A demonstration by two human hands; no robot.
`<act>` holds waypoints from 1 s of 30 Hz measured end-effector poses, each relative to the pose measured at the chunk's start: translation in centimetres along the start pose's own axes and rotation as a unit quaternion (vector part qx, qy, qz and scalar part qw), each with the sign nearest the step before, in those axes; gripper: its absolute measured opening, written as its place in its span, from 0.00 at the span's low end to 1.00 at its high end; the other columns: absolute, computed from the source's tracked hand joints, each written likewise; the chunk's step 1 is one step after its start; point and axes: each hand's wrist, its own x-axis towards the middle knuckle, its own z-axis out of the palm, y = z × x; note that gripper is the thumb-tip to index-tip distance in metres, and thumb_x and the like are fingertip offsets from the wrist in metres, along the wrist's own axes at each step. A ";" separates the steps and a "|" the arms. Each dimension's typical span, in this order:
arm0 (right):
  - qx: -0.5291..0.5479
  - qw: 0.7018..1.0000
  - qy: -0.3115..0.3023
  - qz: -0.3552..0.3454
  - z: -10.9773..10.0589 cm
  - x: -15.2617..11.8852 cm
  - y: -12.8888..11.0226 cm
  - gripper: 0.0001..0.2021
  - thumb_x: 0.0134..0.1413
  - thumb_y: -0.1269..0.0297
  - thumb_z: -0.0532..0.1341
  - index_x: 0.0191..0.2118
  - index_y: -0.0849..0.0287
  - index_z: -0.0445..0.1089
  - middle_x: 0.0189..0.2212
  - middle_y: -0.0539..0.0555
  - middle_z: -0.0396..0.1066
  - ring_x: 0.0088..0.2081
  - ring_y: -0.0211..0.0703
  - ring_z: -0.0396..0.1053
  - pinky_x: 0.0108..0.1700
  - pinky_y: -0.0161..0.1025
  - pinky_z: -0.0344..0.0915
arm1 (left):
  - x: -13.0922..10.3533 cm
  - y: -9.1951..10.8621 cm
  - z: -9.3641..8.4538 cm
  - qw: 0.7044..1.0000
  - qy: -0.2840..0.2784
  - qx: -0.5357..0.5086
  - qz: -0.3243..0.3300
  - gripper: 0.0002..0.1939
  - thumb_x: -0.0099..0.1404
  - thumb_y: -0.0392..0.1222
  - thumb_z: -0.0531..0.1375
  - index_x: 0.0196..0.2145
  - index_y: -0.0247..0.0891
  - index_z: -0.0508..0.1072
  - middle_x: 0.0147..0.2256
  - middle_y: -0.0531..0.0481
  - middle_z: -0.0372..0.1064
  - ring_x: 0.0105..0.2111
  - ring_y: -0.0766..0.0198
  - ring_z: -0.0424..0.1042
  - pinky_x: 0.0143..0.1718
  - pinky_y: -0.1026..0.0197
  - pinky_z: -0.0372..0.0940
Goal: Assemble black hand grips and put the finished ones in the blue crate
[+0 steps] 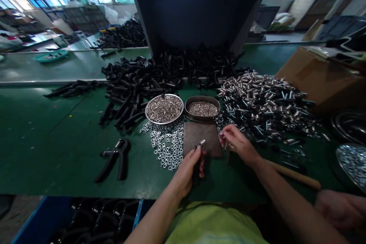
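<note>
My left hand (187, 169) is closed around a black plastic handle, mostly hidden by the fingers. A short shiny metal cylinder (202, 143) sticks out above the thumb. My right hand (238, 143) pinches something small by the right edge of a flat brown metal plate (201, 137); its kind is too small to tell. A thin grey piece hangs below those fingers. Loose nuts (168, 146) lie spread left of the plate. Behind it stand a round dish (146, 112) of small metal pins and an oval tin (187, 113) of tiny metal parts.
An assembled black hand grip (122, 160) lies left. Black handles (134, 80) pile up before a tipped grey bin (200, 15). Knobs and screws (263, 106) heap up right, near a cardboard box (317, 76). A wooden tool handle (297, 175) and another person's hand (334, 206) are at right.
</note>
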 end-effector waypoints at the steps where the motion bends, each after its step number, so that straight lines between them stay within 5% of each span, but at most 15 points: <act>1: -0.008 1.000 -0.022 0.000 1.2 -0.7 -0.7 0.08 0.60 0.57 0.50 0.35 0.55 0.59 0.24 0.47 0.65 0.26 0.37 0.64 0.30 0.35 0.61 | 0.1 -0.1 0.2 1.000 -0.007 -0.007 -0.003 0.27 0.55 0.63 0.59 0.36 0.34 0.68 0.24 0.56 0.56 0.22 0.73 0.55 0.19 0.71 0.51; 7: -0.166 0.984 -0.053 -0.039 5.4 -2.4 -2.5 0.05 0.60 0.65 0.49 0.36 0.56 0.60 0.24 0.50 0.70 0.29 0.41 0.70 0.33 0.36 0.61 | -0.1 -1.1 0.9 1.000 0.001 0.013 0.006 0.26 0.56 0.65 0.57 0.32 0.35 0.65 0.23 0.55 0.57 0.23 0.71 0.56 0.20 0.70 0.52; 14: -0.229 0.971 -0.058 -0.033 5.0 -2.4 -2.0 0.06 0.59 0.69 0.49 0.37 0.57 0.62 0.25 0.50 0.71 0.30 0.41 0.71 0.34 0.36 0.60 | -0.3 -1.5 0.8 0.998 -0.001 0.057 0.023 0.25 0.56 0.64 0.58 0.33 0.36 0.65 0.23 0.56 0.56 0.23 0.71 0.56 0.20 0.70 0.52; 19: -0.176 0.982 -0.063 -0.027 5.2 -2.6 -1.5 0.05 0.56 0.71 0.52 0.36 0.57 0.63 0.23 0.47 0.70 0.28 0.38 0.68 0.34 0.35 0.59 | -0.2 -1.7 0.5 0.992 0.014 0.121 0.026 0.25 0.57 0.65 0.56 0.33 0.37 0.64 0.23 0.57 0.55 0.22 0.72 0.55 0.20 0.70 0.51; 23: -0.062 0.990 -0.128 -0.001 4.7 -1.7 -0.9 0.06 0.61 0.64 0.50 0.38 0.57 0.62 0.17 0.43 0.61 0.20 0.34 0.61 0.24 0.31 0.56 | -0.3 -1.3 0.5 0.984 0.033 0.175 0.029 0.28 0.53 0.66 0.58 0.36 0.38 0.65 0.20 0.60 0.50 0.18 0.74 0.50 0.17 0.71 0.44; 25: -0.119 0.982 -0.145 -0.014 3.4 -0.3 -0.6 0.12 0.64 0.61 0.46 0.38 0.58 0.64 0.17 0.43 0.61 0.19 0.34 0.60 0.23 0.30 0.57 | -0.5 -1.0 0.7 0.988 0.017 0.152 0.019 0.27 0.52 0.65 0.60 0.36 0.37 0.65 0.20 0.61 0.49 0.18 0.75 0.49 0.17 0.71 0.42; 28: -0.399 0.914 -0.010 -0.070 0.3 3.2 -0.2 0.10 0.63 0.64 0.49 0.41 0.57 0.67 0.30 0.50 0.71 0.32 0.37 0.68 0.35 0.33 0.62 | -0.9 -0.6 1.0 0.996 -0.001 0.090 0.006 0.25 0.53 0.61 0.62 0.35 0.36 0.67 0.21 0.59 0.52 0.19 0.75 0.51 0.17 0.72 0.43; 30: -0.491 0.866 0.067 -0.073 -1.9 5.6 0.3 0.09 0.60 0.69 0.53 0.43 0.60 0.67 0.41 0.58 0.71 0.44 0.45 0.65 0.44 0.39 0.61 | -0.8 -0.4 1.0 0.999 0.007 0.040 0.008 0.25 0.53 0.60 0.63 0.35 0.35 0.68 0.23 0.57 0.56 0.20 0.75 0.52 0.17 0.72 0.44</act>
